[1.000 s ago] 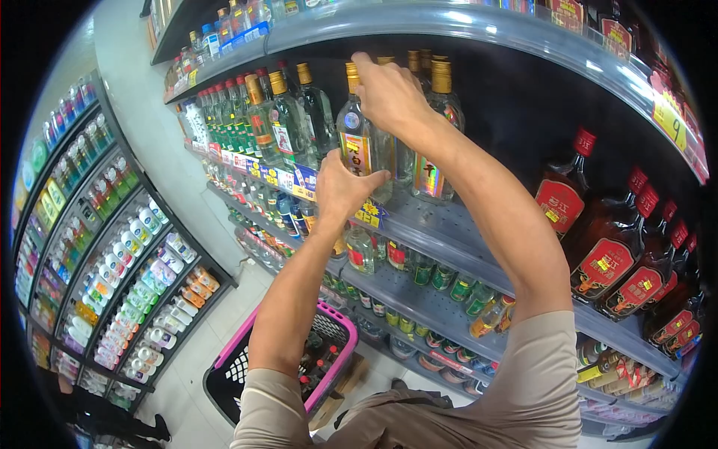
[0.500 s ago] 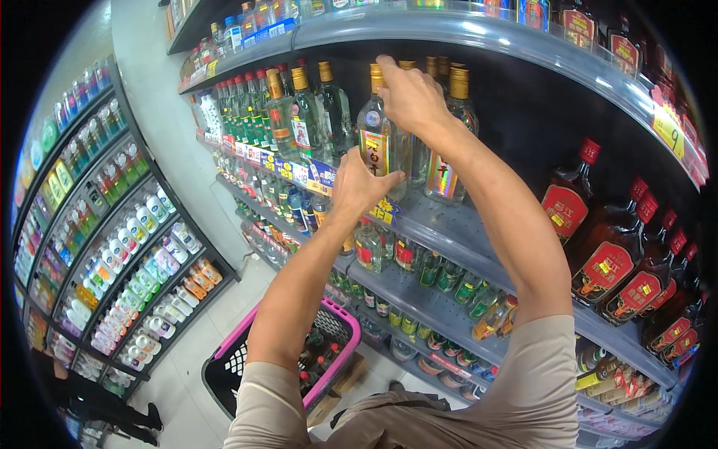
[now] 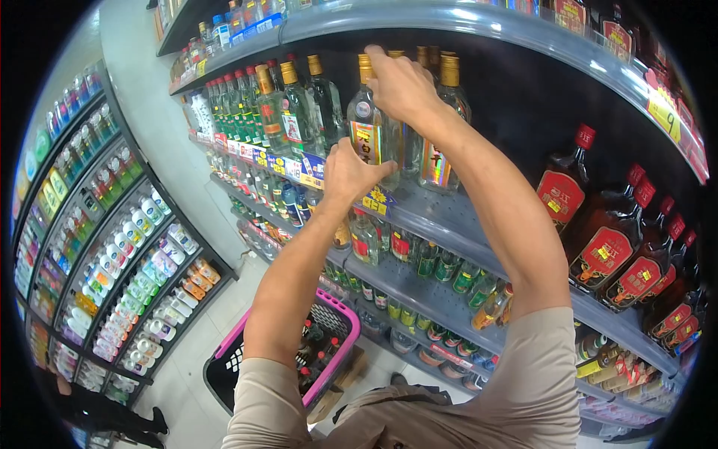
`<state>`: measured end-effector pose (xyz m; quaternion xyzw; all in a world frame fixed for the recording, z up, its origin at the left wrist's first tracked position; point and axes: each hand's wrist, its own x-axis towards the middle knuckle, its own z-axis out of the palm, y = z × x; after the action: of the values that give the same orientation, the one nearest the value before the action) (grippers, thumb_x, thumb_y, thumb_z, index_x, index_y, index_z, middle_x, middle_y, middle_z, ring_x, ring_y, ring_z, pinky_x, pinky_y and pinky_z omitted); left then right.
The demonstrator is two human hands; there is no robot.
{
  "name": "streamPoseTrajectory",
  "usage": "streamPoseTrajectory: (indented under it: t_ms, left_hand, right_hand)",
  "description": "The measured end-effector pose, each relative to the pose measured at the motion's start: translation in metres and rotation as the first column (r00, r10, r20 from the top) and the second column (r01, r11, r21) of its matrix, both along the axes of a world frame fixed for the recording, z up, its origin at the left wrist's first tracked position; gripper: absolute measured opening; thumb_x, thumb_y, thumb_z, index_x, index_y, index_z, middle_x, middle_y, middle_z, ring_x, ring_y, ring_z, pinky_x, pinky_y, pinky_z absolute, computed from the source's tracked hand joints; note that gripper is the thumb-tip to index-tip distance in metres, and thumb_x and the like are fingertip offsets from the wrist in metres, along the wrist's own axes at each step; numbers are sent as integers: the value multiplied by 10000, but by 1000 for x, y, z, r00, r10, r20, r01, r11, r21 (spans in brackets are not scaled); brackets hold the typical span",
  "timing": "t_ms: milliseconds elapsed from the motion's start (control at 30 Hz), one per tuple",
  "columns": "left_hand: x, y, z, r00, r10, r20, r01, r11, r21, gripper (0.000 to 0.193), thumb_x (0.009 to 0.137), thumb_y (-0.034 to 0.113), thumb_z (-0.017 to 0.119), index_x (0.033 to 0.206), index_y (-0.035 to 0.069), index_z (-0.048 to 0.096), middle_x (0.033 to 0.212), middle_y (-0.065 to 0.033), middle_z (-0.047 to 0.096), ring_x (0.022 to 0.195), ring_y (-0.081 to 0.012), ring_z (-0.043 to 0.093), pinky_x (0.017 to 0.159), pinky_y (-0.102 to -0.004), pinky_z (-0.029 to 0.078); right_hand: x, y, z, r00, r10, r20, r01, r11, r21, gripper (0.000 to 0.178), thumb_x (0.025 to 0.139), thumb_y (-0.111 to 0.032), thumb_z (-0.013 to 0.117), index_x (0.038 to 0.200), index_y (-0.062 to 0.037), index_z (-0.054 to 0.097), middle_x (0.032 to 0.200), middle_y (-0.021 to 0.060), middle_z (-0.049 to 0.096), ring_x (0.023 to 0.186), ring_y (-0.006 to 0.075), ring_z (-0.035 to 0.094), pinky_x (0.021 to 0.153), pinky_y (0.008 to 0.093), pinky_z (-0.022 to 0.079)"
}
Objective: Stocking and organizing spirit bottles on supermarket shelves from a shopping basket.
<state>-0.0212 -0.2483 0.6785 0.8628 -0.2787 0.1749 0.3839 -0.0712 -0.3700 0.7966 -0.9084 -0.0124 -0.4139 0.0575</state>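
A clear glass liquor bottle [image 3: 366,112] with a gold cap and a shiny, colourful label stands upright at the front of the shelf. My right hand [image 3: 404,88] is closed round its neck just below the cap. Low on the same bottle, my left hand [image 3: 347,173] grips the body, its thumb crossing the front; its other fingertips are hidden. A matching bottle [image 3: 437,161] is close by on the right, partly covered by my right forearm. To the left are more clear bottles, one with a red-and-white label [image 3: 293,126].
Dark brown bottles with red labels [image 3: 607,251] line the right of the shelf. A black shopping basket with a pink rim [image 3: 345,352] holds several bottles below my left arm. Toiletries fill a rack [image 3: 120,258] at left, where a person in dark clothes [image 3: 101,408] is partly seen.
The view has shifted slightly, so the shelf appears a little higher and further left. Both hands keep their places on the bottle, which stays upright.
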Motion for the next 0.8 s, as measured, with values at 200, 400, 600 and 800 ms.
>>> streamPoseTrajectory:
  t_ms: [200,400,600,800]
  left_hand:
    - [0,0,2,1000,11,1,-11,999,52,755,600,456,852,1038,-69,531,994,-222,617,968,-357,615,865,-424,500]
    - [-2,0,1,999,2,37,-4,999,39,754,618,447,848,1041,-76,507,998,-238,626,948,-377,631,848,-434,508]
    - [-3,0,-4,997,-35,63,36,999,-13,747,653,399,840,1090,-73,460,1013,-255,621,966,-401,628,851,-460,505]
    - [-4,1,-10,996,-62,67,67,995,-70,729,670,376,838,1100,-65,446,1025,-271,610,966,-411,623,845,-471,504]
  right_hand:
    - [2,-2,-1,1000,8,-2,-8,1000,4,474,885,-185,618,1307,-39,459,940,286,668,944,468,638,819,557,487]
    - [2,-3,-2,1000,12,3,-12,1000,5,472,881,-169,610,1309,-42,457,947,285,668,947,467,636,824,559,483]
    - [-7,2,-1,1000,-31,3,31,999,26,522,866,-165,615,1352,-80,446,940,243,686,938,451,645,826,546,489]
    - [-29,14,2,998,-43,51,41,998,55,478,845,-200,644,1294,-86,531,920,172,710,891,393,669,794,495,508]
